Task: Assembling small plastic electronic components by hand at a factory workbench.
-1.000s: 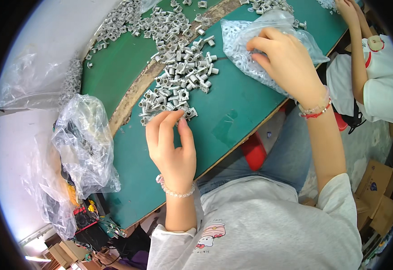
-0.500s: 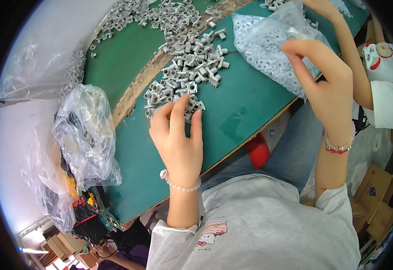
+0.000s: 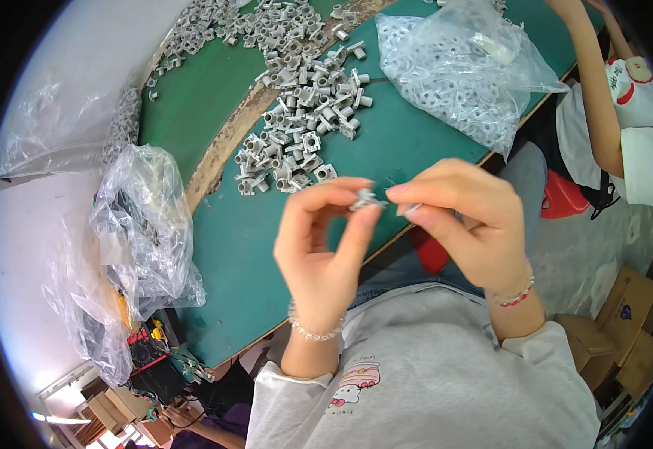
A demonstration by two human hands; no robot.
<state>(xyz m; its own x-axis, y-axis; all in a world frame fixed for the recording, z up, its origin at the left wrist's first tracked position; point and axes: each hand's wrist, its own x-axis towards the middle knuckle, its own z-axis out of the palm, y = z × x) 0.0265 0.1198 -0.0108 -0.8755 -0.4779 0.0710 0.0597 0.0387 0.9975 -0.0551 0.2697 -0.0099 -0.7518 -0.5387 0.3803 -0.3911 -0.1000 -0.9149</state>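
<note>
Just in front of my body, over the table's near edge, my two hands almost meet. My left hand [image 3: 316, 247] pinches a small grey plastic fitting [image 3: 366, 199] between thumb and fingertips. Close to it, my right hand [image 3: 468, 224] is closed on a tiny whitish piece [image 3: 412, 209], blurred and mostly covered by the fingertips. Beyond the left hand spreads a pile of grey plastic fittings [image 3: 304, 123], each with a short tube on a flat base. A clear plastic bag [image 3: 453, 75] full of small white ring-shaped pieces lies at the far right.
The green table [image 3: 244, 262] has a worn wooden strip [image 3: 225, 153] across it. Crumpled clear bags [image 3: 147, 224] hang at its left edge. A co-worker's arm [image 3: 592, 97] is at the upper right, another person's hands [image 3: 180, 415] at lower left. Cardboard boxes [image 3: 611, 322] stand at lower right.
My left hand has drawn back from the pile with a grey fitting. My right hand has come from above the bag down and left, close to the left hand.
</note>
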